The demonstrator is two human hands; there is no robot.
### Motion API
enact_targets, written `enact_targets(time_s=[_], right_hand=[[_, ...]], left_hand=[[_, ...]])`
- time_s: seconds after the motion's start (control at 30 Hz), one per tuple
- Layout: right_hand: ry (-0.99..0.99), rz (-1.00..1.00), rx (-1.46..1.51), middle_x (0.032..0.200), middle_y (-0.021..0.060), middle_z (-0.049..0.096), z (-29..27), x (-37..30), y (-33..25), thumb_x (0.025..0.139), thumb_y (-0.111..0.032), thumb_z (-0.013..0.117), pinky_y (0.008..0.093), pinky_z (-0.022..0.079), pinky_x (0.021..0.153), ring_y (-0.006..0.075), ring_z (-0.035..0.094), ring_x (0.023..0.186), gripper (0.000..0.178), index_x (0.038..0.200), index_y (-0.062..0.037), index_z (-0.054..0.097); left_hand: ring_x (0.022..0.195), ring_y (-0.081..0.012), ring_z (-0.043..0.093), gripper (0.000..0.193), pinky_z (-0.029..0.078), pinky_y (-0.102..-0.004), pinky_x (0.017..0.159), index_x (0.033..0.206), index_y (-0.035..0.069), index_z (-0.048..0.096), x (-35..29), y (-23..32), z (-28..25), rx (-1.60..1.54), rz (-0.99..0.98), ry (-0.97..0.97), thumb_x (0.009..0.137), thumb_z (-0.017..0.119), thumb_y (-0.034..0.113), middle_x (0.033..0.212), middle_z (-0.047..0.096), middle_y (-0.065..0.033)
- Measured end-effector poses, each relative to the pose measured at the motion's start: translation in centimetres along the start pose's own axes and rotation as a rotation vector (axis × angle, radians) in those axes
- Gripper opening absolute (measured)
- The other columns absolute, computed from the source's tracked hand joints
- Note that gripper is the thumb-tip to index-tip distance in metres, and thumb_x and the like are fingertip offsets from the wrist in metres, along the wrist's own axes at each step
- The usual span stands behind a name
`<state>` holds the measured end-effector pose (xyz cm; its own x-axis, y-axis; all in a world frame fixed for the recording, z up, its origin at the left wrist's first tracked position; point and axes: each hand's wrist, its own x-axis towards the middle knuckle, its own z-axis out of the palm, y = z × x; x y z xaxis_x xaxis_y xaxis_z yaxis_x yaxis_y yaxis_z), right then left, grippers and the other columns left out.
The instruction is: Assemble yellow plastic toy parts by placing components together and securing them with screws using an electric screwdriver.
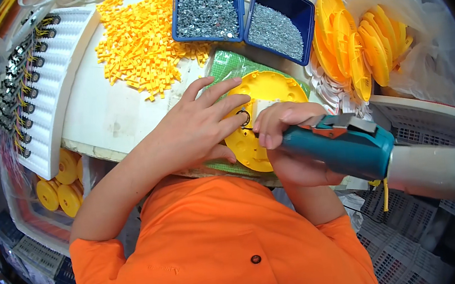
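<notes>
Your L hand (208, 119) has its fingers spread apart on the round yellow shell (274, 85). Your R hand (298, 134) has its fingers curled tight round the blue-green power tool (341, 151), w/ the thin tip by the shell. The shell's on a green mat (229, 62), near 2 blue bins (302, 27).

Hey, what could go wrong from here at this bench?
The driver in the right hand might slip and jab the left hand, spread over the disc just ahead of it. The disc could also turn under the driver, and loose yellow parts nearby might get knocked about.
</notes>
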<state>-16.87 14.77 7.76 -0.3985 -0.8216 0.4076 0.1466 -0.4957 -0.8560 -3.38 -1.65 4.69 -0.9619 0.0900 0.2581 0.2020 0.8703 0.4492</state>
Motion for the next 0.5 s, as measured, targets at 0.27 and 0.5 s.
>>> enact_targets(time_s=[0.27,0.5], right_hand=[[0.056,0.514,-0.177,0.085,0.0132,0.066,0.6,0.0,-2.0,0.090,-0.068,0.053,0.0417,0.048,0.080,0.0250,0.062,0.078,0.076,0.125,-0.0010,0.063],[0.134,-0.130,0.065,0.095,0.0137,0.063,-1.5,3.6,-3.7,0.089,-0.084,0.042,0.0405,0.048,0.089,0.0233,0.061,0.089,0.114,0.153,0.0092,0.030]], left_hand=[[0.146,-0.0307,0.038,0.078,0.027,-0.0548,0.118,0.132,0.013,0.063,0.2,-0.4,-0.1,0.007,0.028,-0.022,0.069,0.081,0.055,0.145,0.054,-0.0068],[0.128,-0.0333,0.052,0.056,0.040,-0.0457,0.109,0.117,0.005,0.069,-2.5,-1.2,-3.4,-0.134,-0.331,0.206,0.076,0.084,0.040,0.132,0.060,-0.0121]])
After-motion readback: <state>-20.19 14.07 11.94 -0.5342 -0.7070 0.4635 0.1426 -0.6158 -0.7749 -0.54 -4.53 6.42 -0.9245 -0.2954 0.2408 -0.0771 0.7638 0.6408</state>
